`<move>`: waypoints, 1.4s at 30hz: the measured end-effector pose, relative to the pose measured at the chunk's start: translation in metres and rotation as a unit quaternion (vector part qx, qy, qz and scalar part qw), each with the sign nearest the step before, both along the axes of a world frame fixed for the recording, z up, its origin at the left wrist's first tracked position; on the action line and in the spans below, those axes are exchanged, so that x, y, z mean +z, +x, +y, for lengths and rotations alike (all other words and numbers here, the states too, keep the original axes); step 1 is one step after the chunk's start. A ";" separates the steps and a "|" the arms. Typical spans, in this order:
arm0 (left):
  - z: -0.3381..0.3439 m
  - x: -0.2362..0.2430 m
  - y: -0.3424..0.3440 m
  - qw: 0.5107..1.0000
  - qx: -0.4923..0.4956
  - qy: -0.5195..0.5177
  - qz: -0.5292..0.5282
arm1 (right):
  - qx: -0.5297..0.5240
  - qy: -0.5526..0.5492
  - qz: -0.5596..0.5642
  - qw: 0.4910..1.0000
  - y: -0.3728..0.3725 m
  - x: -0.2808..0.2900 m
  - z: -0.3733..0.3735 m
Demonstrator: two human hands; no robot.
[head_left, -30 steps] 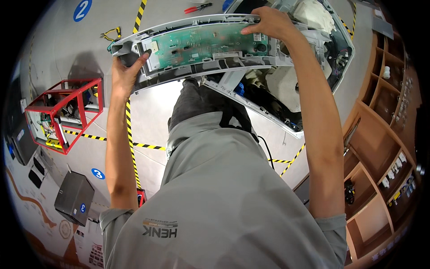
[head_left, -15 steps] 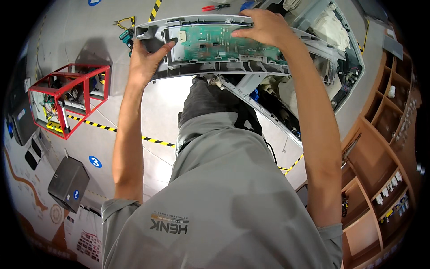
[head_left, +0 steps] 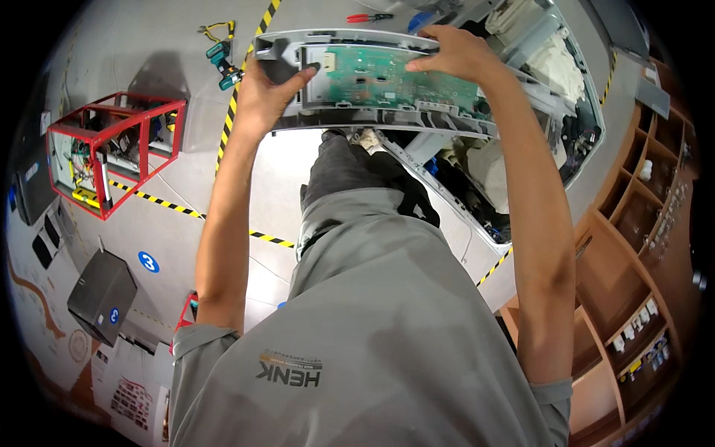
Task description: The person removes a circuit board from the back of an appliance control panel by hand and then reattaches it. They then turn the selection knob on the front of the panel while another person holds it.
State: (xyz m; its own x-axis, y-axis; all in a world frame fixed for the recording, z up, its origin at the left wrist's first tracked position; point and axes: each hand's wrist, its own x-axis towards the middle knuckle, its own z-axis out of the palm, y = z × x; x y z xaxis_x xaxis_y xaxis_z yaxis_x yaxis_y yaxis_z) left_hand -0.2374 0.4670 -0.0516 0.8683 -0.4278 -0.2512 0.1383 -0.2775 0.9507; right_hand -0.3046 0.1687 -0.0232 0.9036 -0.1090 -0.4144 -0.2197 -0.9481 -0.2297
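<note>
A long, slightly curved grey plastic panel (head_left: 372,119) is held up in front of me, its inner side showing. Set into it is a green circuit board (head_left: 383,78) with a pale connector at its left end. My left hand (head_left: 272,93) grips the panel's left end, its thumb laid over the frame beside the board. At the upper right edge my right hand (head_left: 462,56) is wrapped over the rim, with the thumb on or close to the board's face. The fingers of both hands are partly hidden behind the panel.
An opened white appliance housing (head_left: 477,231) with parts inside stands right of the panel. On the floor lie a green cordless drill (head_left: 223,65), yellow-handled pliers (head_left: 217,31) and red-handled pliers (head_left: 369,17). A red metal frame (head_left: 119,153) stands left; brown compartment shelves (head_left: 618,261) line the right.
The panel and both hands have shifted a little right and slightly lower in the view. My grip on the panel looks the same. The surroundings have shifted slightly with my head.
</note>
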 end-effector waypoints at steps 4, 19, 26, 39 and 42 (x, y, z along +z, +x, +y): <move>0.001 -0.008 0.007 0.997 -0.016 0.054 -0.061 | 0.019 0.087 -0.057 0.994 0.016 0.008 0.026; 0.003 -0.006 0.000 0.990 0.002 0.079 -0.116 | -0.025 0.120 0.053 0.991 0.041 0.017 0.061; 0.006 -0.013 0.005 0.996 -0.005 0.073 -0.056 | 0.031 0.058 -0.033 0.997 0.035 0.009 0.059; 0.017 -0.010 0.000 0.999 -0.033 -0.043 -0.007 | 0.019 0.025 -0.026 0.999 0.037 0.000 0.076; 0.018 -0.005 0.002 0.998 -0.031 -0.049 0.020 | 0.025 0.036 -0.008 0.999 0.039 0.001 0.073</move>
